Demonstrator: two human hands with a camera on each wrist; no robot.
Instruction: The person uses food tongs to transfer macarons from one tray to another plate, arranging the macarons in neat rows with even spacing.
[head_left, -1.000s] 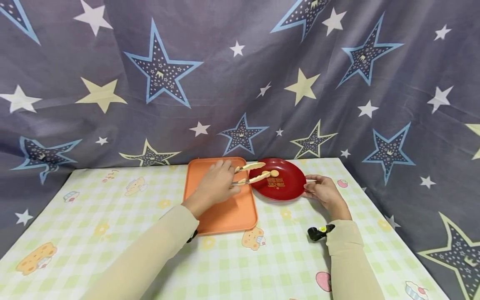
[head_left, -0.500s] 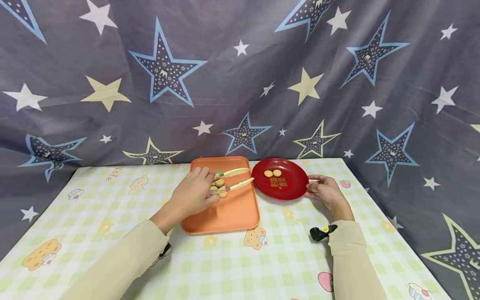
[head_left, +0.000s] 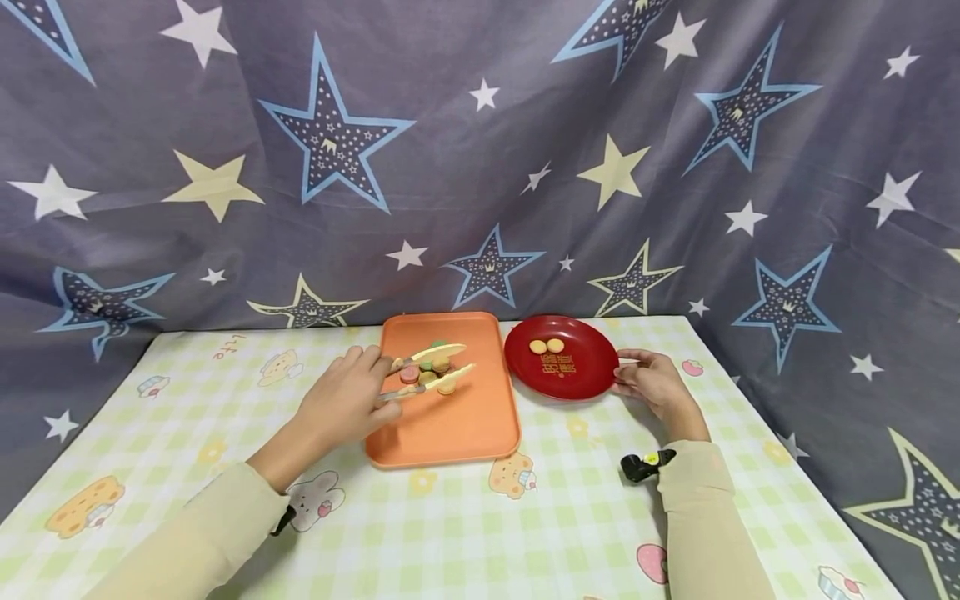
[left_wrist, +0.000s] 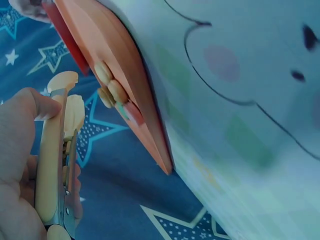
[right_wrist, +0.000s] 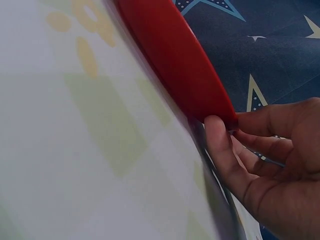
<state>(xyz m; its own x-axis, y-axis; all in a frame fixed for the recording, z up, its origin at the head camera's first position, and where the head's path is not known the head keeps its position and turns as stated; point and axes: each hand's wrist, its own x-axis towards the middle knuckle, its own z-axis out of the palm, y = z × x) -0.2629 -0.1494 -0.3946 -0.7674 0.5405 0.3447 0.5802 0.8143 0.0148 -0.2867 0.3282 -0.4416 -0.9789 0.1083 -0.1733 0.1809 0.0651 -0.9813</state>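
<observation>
My left hand (head_left: 347,396) grips a pair of tongs (left_wrist: 54,160) with cream-coloured tips and metal arms. The tongs' tips are spread over several small macarons (head_left: 409,375), pink, green and tan, lying on an orange tray (head_left: 450,433). In the left wrist view the macarons sit in a cluster on the tray, apart from the tongs. My right hand (head_left: 652,382) pinches the rim of a red plate (head_left: 592,367) between thumb and fingers, seen close up in the right wrist view. Two tan macarons (head_left: 547,346) lie side by side on the plate, above gold lettering.
The tray and the plate stand side by side at the back of the table, which has a green checked cloth (head_left: 420,533) with cartoon prints. Right behind them hangs a dark star-patterned curtain (head_left: 465,183), which also runs along the right side.
My left hand has drawn the tongs leftward from over the plate to above the macarons on the tray. Two macarons stay on the plate. The right hand keeps its hold on the rim.
</observation>
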